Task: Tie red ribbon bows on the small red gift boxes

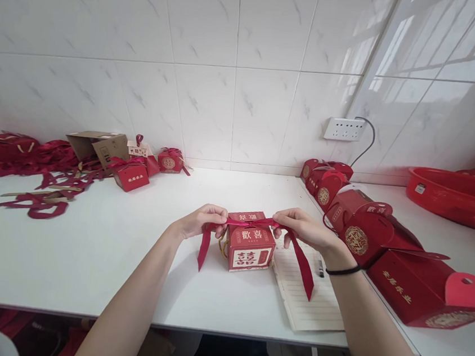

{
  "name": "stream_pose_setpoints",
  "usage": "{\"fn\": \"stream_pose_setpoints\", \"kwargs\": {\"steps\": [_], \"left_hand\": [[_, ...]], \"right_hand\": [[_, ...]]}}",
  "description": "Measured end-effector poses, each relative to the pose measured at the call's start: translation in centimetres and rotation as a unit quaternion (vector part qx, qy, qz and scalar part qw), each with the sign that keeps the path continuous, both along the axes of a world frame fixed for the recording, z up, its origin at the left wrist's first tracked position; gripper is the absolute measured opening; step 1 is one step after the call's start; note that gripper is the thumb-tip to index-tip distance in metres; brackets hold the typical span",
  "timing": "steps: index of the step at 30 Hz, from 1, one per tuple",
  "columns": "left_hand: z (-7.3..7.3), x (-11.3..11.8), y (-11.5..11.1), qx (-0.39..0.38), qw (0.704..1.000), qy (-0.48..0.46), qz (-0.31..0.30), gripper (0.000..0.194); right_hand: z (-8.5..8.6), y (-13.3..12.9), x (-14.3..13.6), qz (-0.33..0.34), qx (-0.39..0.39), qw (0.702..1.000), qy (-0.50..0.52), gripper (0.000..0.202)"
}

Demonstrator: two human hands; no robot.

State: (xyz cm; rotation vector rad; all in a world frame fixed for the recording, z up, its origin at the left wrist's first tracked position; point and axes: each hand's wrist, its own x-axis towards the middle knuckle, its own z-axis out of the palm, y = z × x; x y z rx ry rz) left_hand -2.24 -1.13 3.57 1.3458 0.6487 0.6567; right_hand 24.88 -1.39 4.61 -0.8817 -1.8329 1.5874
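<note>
Nearest, on the white table (85, 258), a lined notebook (311, 302) lies just right of the double-happiness box (251, 244); whether anything is written on its pages cannot be told. One tail of a dark red ribbon (253, 224) hangs over it and is best kept clear of the pen (320, 267) there.

The ribbon is stretched across the top of the box, pinched by the left hand (206, 221) at the box's left edge and by the right hand (300, 228) at its right. Whether it is knotted or only crossed in the middle cannot be told. An even, sideways pull from both hands would seem best, with the band kept flat and centred, and with little enough force that the card is not crushed.

On the front of the box 囍 is printed, and on its top 歡喜, repeated upside down on the far side of the ribbon. To its right, 安居乐业 is borne by a large red carton (413, 287); the same words are seen on a small red carton (133, 177) beyond it to the left. Far to its right, a white label on a red basin (451, 198) is too small to be read.
</note>
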Motion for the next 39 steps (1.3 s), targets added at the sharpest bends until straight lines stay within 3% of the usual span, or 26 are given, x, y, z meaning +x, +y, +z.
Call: {"fn": "stream_pose_setpoints", "kwargs": {"steps": [4, 9, 13, 17, 20, 24, 28, 30, 33, 39], "left_hand": [[0.1, 0.1, 0.0, 0.000, 1.000, 0.005, 0.004, 0.025], [0.1, 0.3, -0.1, 0.008, 1.000, 0.015, 0.011, 0.024], [0.1, 0.3, -0.1, 0.008, 1.000, 0.024, 0.007, 0.023], [0.3, 0.3, -0.2, 0.014, 0.999, 0.041, 0.012, 0.022], [0.9, 0.5, -0.6, 0.028, 0.997, 0.073, 0.029, 0.022], [2.9, 0.8, -1.7, 0.073, 0.980, 0.181, 0.047, 0.022], [5.4, 1.2, -2.7, 0.121, 0.938, 0.321, 0.045, 0.021], [6.6, 1.4, -3.0, 0.184, 0.908, 0.374, 0.044, 0.019], [8.3, 2.0, -3.2, 0.285, 0.840, 0.460, 0.034, 0.017], [11.2, 3.8, -3.6, 0.330, 0.722, 0.607, 0.030, 0.012]], "right_hand": [[0.1, -0.2, -0.1, 0.018, -0.005, 0.998, 0.056, 0.029], [0.6, -0.8, -0.7, 0.015, 0.089, 0.992, 0.083, 0.026], [0.7, -1.3, -1.9, -0.019, 0.135, 0.989, 0.060, 0.029], [-0.5, -1.2, -3.6, -0.098, 0.197, 0.974, 0.047, 0.032], [-1.4, -1.0, -4.5, -0.144, 0.240, 0.959, 0.055, 0.027], [-1.6, -1.1, -4.8, -0.123, 0.270, 0.954, 0.046, 0.026], [-1.7, -1.3, -4.9, -0.121, 0.307, 0.943, 0.031, 0.027], [-1.9, -1.2, -5.1, -0.125, 0.319, 0.939, 0.025, 0.028], [-2.0, -1.2, -5.2, -0.131, 0.316, 0.939, 0.022, 0.028], [-2.1, -1.4, -5.5, -0.153, 0.253, 0.952, 0.075, 0.013]]}}
